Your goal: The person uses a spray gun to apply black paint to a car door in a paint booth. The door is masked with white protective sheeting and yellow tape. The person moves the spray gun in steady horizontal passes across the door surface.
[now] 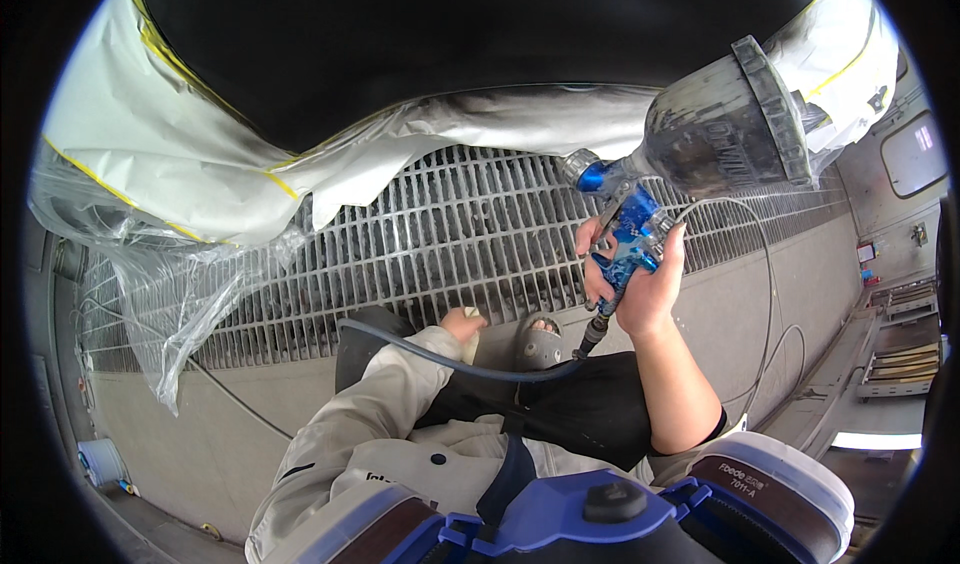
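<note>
My right hand [650,284] is wrapped round the handle of a blue spray gun [632,214], its fingers at the trigger side. A large grey, paint-stained cup [725,129] tops the gun and leans to the right. From the handle's base a dark air hose [440,357] curves left across my lap. My left hand [463,326] hangs low by my knee, closed on a small pale yellow cloth [472,342]. Ahead lies a glossy black panel [450,34], bordered by white masking paper [210,154] and yellow tape [283,184]. The gun's nozzle is near the paper's lower edge.
Metal floor grating [430,224] runs beneath the panel. Clear plastic sheeting [180,304] droops at the left. A thin cable [770,294] loops on the right, near a shelf rack [905,339]. A white roll [102,461] stands far left. A blue respirator [590,514] fills the lower edge.
</note>
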A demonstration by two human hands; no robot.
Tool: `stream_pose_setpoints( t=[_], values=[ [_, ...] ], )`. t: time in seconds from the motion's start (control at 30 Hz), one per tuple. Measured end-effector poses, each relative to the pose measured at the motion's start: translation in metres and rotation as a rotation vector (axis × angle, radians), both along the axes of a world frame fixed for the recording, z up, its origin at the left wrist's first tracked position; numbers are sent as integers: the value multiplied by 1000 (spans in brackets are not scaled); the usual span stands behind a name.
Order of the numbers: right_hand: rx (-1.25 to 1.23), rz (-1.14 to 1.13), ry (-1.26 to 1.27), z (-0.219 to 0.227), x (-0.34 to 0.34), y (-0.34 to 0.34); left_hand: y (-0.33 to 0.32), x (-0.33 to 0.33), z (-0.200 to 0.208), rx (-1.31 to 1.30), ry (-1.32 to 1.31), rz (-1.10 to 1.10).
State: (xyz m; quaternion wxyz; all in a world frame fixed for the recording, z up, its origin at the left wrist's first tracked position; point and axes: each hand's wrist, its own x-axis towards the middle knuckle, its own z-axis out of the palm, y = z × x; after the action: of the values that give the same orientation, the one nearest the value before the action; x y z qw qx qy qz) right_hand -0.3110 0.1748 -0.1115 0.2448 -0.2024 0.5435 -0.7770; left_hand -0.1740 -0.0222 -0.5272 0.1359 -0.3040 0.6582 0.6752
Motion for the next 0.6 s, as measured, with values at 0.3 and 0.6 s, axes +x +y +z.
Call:
stream_pose_setpoints(
  t=[0.3,0.6],
  values=[
    [-6,2,-17,1,-2,-1,-3,0,-14,19,-12,-19],
    [24,-44,-22,3,-1,-4,0,1,11,-19,-7,-32]
  ],
)
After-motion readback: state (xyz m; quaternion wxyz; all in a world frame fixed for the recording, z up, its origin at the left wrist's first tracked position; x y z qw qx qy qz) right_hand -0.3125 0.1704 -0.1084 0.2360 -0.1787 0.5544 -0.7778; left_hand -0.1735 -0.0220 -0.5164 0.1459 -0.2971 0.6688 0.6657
